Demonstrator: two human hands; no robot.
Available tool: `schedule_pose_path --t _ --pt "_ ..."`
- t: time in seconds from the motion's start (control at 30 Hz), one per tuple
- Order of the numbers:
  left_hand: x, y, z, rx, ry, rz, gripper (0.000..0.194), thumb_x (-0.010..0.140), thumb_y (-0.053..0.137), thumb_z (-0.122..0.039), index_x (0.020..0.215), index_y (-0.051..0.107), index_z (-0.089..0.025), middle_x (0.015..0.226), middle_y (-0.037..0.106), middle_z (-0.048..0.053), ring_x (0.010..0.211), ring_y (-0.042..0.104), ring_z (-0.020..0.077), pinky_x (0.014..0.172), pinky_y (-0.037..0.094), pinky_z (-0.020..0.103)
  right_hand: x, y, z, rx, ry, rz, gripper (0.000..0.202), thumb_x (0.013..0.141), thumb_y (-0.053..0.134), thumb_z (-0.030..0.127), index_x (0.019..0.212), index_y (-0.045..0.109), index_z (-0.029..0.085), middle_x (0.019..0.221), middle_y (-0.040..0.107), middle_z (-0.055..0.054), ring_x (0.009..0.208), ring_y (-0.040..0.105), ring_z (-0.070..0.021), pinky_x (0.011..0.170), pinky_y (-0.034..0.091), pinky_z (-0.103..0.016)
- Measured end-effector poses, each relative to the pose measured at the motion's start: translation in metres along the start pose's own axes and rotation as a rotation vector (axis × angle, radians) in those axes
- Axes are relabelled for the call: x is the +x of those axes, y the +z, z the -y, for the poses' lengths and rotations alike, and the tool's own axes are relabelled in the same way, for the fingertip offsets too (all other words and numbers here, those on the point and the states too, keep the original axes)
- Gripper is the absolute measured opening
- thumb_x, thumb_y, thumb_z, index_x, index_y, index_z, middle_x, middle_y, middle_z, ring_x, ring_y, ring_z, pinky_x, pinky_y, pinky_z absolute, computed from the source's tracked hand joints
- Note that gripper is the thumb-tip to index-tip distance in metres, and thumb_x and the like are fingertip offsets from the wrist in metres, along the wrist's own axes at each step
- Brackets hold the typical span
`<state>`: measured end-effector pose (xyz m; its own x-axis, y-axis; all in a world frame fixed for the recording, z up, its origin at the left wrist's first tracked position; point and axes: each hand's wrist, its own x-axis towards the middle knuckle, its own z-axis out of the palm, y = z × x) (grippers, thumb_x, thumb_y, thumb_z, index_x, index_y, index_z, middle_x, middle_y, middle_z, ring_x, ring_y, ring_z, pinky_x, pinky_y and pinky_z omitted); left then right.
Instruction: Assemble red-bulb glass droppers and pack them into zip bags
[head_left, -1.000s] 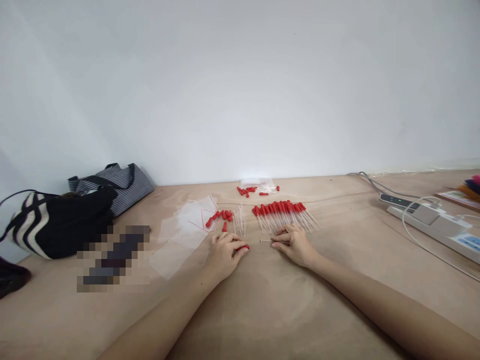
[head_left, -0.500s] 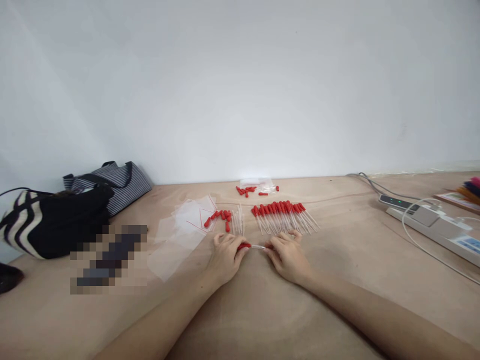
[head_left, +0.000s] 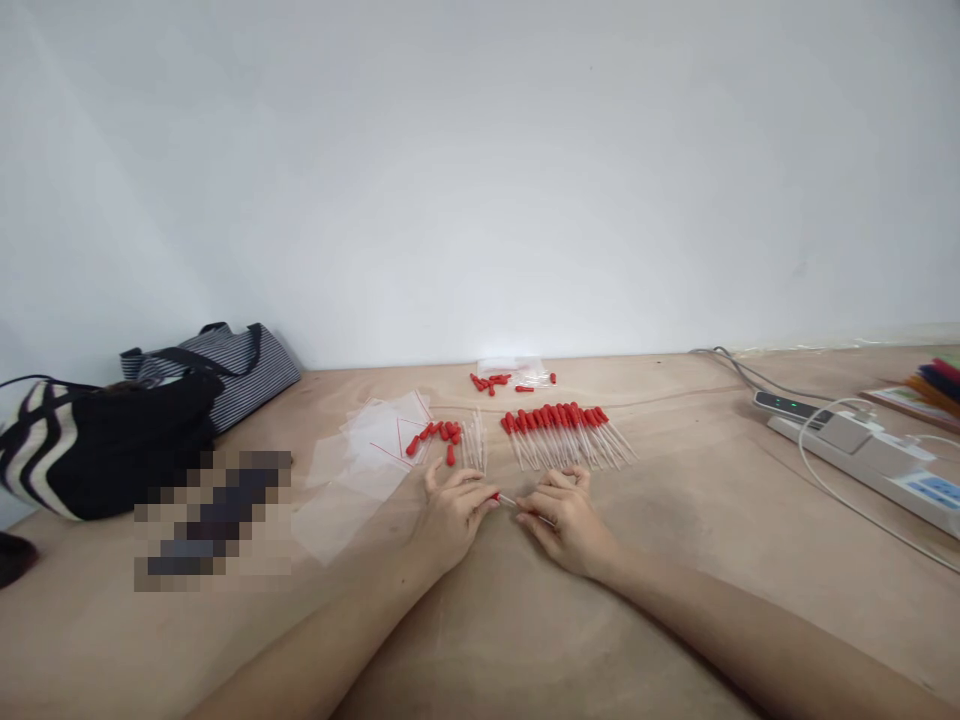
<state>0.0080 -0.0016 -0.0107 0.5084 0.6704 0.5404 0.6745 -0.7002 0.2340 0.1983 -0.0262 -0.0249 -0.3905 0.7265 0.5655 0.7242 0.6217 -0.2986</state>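
My left hand (head_left: 448, 515) is closed on a red rubber bulb (head_left: 495, 496), most of it hidden by the fingers. My right hand (head_left: 561, 515) pinches a thin clear dropper tube (head_left: 508, 501) whose end meets the bulb; how deep it sits inside I cannot tell. Just beyond my left hand lie loose red bulbs (head_left: 427, 432) and a small group of bare tubes (head_left: 473, 440). Past my right hand, a row of droppers with red bulbs on clear tubes (head_left: 566, 425) is laid side by side, bulbs toward the wall.
Thin clear plastic bags (head_left: 360, 465) overlap at the left. More red bulbs (head_left: 491, 381) lie near the wall beside a clear bag (head_left: 514, 368). Black and striped bags (head_left: 251, 380) stand far left, near a blurred patch. A white power strip (head_left: 870, 455) with cables lies right.
My right hand has moved slightly left, closer to my left hand, so less of the tube shows between them. The bulb is now more covered by my left fingers.
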Motion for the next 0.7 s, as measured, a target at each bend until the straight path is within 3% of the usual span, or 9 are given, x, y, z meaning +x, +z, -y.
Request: schedule_pose_path --t 0.3,0.5,0.7 --pt "-0.0002 -0.0028 -0.0049 0.003 0.070 -0.017 0.015 0.081 0.049 -0.017 0.083 0.062 -0.025 0.079 0.070 -0.003 0.093 0.056 0.0206 0.096 0.006 0.050 0.0016 -0.0020 -0.0043 -0.097 -0.150 -0.027 0.015 0.081 0.047 0.019 0.080 0.062 0.021 0.060 0.058 0.002 0.072 0.045 -0.0124 0.077 0.018 -0.034" --pt "-0.0011 -0.0046 -0.0065 0.000 0.088 0.010 0.022 0.083 0.042 -0.015 0.084 0.062 -0.024 0.080 0.069 0.000 0.095 0.056 0.0199 0.098 0.006 0.050 0.0019 -0.0033 -0.0039 -0.200 -0.279 -0.089 0.025 0.083 0.039 0.014 0.071 0.060 0.019 0.055 0.053 0.002 0.068 0.044 -0.0118 0.080 0.018 -0.036" --pt "-0.0012 -0.0045 -0.0063 -0.007 0.136 0.008 0.022 0.084 0.041 -0.017 0.085 0.061 -0.024 0.081 0.069 0.000 0.097 0.056 0.0200 0.100 0.002 0.050 0.0008 -0.0034 -0.0068 -0.245 -0.406 -0.123 0.023 0.080 0.041 0.007 0.078 0.060 0.019 0.059 0.057 0.002 0.069 0.046 -0.0130 0.081 0.015 -0.036"
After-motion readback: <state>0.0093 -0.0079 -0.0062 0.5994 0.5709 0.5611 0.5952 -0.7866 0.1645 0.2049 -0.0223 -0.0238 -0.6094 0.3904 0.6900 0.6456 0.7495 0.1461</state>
